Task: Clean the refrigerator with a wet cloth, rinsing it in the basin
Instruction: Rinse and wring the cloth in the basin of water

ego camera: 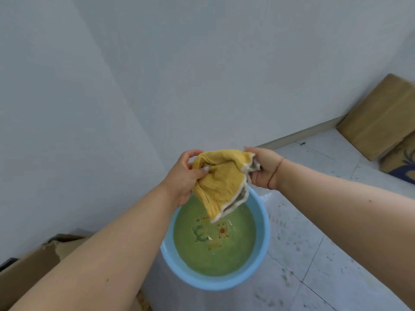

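Cardboard, torn along its top edge, showed at the lower left of the blue basin (265, 239), belonging to a box (33, 265) cut off by the frame so that its contents could not be made out. Above and left of the basin rose a pale grey wall (89, 86); whether any of that flat surface belonged to the refrigerator could not be told, and no refrigerator was plainly in view. Directly over the basin's far rim the left hand (184, 176) pinched one upper corner of the yellow cloth (220, 182), thumb pressed on the front and fingers curled behind. The cloth hung between the hands with its white-edged lower tip dangling just above the greenish water, probably so that drips would fall back into the basin and not on the floor. A faded printed pattern on the basin's bottom was blurred by the water. At the cloth's other upper corner the right hand (262, 169), a thin red string at its wrist, gripped the bunched edge, its fingertips hidden behind the fabric. Right of the basin the tiled floor (314, 232) looked speckled with wet marks. Far to the upper right, flattened cardboard (381, 117) leaned against the wall, partly cut off, with something dark and patterned beneath it that was too indistinct to name.
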Demonstrator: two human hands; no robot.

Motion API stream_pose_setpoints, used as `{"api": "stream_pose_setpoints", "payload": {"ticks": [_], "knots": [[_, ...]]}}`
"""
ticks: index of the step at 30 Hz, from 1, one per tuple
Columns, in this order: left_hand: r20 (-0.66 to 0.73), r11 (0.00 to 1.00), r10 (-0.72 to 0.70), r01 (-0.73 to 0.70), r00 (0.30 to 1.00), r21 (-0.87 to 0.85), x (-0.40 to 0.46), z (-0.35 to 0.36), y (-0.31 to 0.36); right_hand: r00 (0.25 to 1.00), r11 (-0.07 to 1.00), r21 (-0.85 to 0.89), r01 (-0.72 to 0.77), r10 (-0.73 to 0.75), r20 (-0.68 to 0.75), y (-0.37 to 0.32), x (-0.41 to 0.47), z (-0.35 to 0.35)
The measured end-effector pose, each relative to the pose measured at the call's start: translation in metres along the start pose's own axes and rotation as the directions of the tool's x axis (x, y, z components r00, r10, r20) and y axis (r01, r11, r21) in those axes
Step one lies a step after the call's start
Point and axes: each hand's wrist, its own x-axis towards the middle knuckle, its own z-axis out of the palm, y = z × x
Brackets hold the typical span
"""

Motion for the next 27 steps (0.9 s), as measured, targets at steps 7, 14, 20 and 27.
{"api": "stream_pose_setpoints", "payload": {"ticks": [7, 14, 20, 27], "knots": [[-0.041, 1.000, -0.012, 0.010, 0.999, -0.029, -0.040, 0.056, 0.095, 0.998, 0.938, 0.341, 0.058, -0.067, 0.014, -0.061, -0.073, 0.025], [0.010, 0.992, -0.056, 0.056, 0.998, -0.110, -0.088, 0.108, 0.176, 0.964, 0.932, -0.251, -0.262, 0.266, -0.020, -0.114, -0.143, 0.045], [0.020, 0.998, -0.033, 0.034, 0.999, -0.044, -0.120, 0.150, 0.233, 0.999, 0.989, -0.140, 0.036, -0.041, -0.032, -0.169, -0.204, 0.055], [-0.097, 0.973, 0.084, -0.060, 0.992, 0.224, -0.140, 0.189, 0.284, 0.907, 0.884, -0.281, 0.374, -0.411, -0.087, -0.232, -0.269, 0.051]]}}
